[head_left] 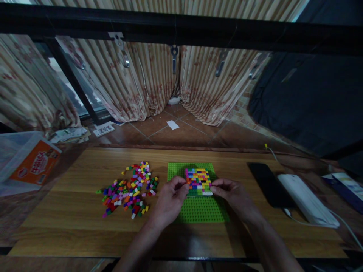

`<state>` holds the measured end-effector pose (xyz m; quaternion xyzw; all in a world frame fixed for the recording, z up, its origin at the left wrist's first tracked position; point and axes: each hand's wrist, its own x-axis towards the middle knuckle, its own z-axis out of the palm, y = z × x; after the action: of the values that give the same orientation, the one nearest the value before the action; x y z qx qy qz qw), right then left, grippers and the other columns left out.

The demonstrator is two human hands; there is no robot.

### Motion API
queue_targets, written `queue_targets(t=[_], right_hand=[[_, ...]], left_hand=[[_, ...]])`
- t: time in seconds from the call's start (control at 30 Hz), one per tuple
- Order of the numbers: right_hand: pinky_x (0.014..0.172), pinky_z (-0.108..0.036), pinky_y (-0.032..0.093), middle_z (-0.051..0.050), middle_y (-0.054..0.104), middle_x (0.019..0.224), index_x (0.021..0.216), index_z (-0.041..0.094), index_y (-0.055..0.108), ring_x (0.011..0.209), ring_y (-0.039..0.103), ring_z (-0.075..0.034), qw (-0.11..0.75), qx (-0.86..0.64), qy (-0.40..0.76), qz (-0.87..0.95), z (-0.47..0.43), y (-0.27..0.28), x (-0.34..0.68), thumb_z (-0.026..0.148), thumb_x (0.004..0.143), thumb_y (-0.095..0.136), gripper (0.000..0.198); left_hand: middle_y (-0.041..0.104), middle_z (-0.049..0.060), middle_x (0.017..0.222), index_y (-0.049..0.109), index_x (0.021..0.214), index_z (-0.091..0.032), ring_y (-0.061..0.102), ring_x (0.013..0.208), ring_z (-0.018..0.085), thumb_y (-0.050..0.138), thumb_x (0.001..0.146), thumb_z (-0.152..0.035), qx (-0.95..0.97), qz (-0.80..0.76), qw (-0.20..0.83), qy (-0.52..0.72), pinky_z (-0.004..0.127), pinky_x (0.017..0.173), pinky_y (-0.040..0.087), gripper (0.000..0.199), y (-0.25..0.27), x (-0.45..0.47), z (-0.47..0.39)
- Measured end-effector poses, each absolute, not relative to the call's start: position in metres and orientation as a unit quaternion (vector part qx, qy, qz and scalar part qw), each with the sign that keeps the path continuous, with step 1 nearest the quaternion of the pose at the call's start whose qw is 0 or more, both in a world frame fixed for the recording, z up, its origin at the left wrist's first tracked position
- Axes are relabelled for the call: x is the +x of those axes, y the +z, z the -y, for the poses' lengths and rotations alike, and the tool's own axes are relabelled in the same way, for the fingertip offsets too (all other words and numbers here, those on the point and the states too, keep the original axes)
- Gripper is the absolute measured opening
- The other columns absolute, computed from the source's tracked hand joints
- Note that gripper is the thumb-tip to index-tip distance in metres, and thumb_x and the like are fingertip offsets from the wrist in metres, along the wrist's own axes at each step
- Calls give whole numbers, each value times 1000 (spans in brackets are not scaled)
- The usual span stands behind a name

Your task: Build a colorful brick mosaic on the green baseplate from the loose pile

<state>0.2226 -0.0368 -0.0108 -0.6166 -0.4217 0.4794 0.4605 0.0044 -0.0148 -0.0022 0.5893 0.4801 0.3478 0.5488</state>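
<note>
Can see, on the far half of a green baseplate (204,211), a block of many-coloured bricks (197,179). At its left edge, touching, the left hand (171,199) with thumb and forefinger nearly closed; at its right edge, likewise touching, the right hand (235,194) in a similar narrow pinch (cannot tell about any small brick between the fingertips). Further left, on the wooden table (70,226), scattered loose bricks (124,194).

Multicoloured brick block (198,179) on lime-green studded baseplate (202,210)
</note>
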Motion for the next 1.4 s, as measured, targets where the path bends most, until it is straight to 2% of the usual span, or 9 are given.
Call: queue_targets(t=[0.23, 0.4, 0.5, 0.67, 0.87, 1.1, 1.23, 1.4], right_hand=[[64, -27, 46, -1, 68, 68, 70, 18, 73, 64, 59, -14, 445, -624, 463, 446, 38, -3, 224, 46, 59, 82, 32], [60, -27, 46, -1, 67, 65, 68, 19, 70, 62, 58, -14, 525, -631, 373, 433, 42, 10, 213, 47, 64, 79, 30], [67, -28, 50, -2, 70, 73, 75, 21, 72, 69, 62, -16, 538, -589, 376, 471, 46, 15, 195, 44, 72, 75, 23], [73, -30, 51, -4, 73, 88, 91, 23, 73, 79, 65, -18, 487, -562, 385, 547, 51, 16, 169, 41, 79, 71, 22], [73, -28, 48, -1, 71, 82, 86, 23, 73, 78, 63, -16, 467, -549, 401, 565, 52, 17, 162, 41, 84, 66, 19], [65, -27, 48, 0, 68, 73, 79, 22, 74, 69, 60, -15, 475, -538, 452, 530, 51, 17, 160, 42, 79, 69, 20], [57, -25, 44, 2, 60, 61, 77, 22, 75, 59, 52, -13, 474, -540, 463, 519, 50, 16, 159, 43, 77, 71, 21], [56, -25, 44, 1, 59, 57, 79, 22, 76, 57, 53, -13, 471, -538, 467, 520, 49, 14, 161, 43, 79, 70, 22]], left_hand=[[57, -2, 73, 58, 83, -18, 56, 67, 13, 54, 89, -36, 599, -464, 542, 363, 24, 60, 42, 19, -3, 4, 15], [57, -1, 74, 59, 84, -18, 56, 69, 13, 55, 89, -34, 610, -451, 539, 367, 23, 63, 42, 17, 3, 2, 20], [57, -1, 74, 58, 84, -18, 54, 68, 13, 56, 88, -33, 608, -441, 547, 370, 23, 62, 41, 15, 7, 3, 21], [62, 1, 82, 62, 89, -18, 55, 75, 14, 57, 88, -31, 626, -407, 546, 380, 23, 68, 42, 14, 12, 1, 24], [61, 0, 78, 65, 88, -18, 54, 73, 13, 56, 90, -30, 648, -404, 530, 369, 23, 67, 41, 15, 17, -3, 27], [64, 1, 80, 65, 87, -18, 57, 76, 14, 58, 88, -29, 641, -399, 537, 376, 24, 69, 43, 13, 15, -8, 26], [67, 1, 81, 66, 88, -18, 59, 76, 15, 58, 89, -30, 645, -400, 539, 365, 24, 67, 43, 15, 17, -11, 27], [68, 1, 82, 67, 86, -18, 59, 79, 15, 57, 89, -29, 647, -391, 546, 361, 24, 70, 43, 15, 19, -14, 27]])
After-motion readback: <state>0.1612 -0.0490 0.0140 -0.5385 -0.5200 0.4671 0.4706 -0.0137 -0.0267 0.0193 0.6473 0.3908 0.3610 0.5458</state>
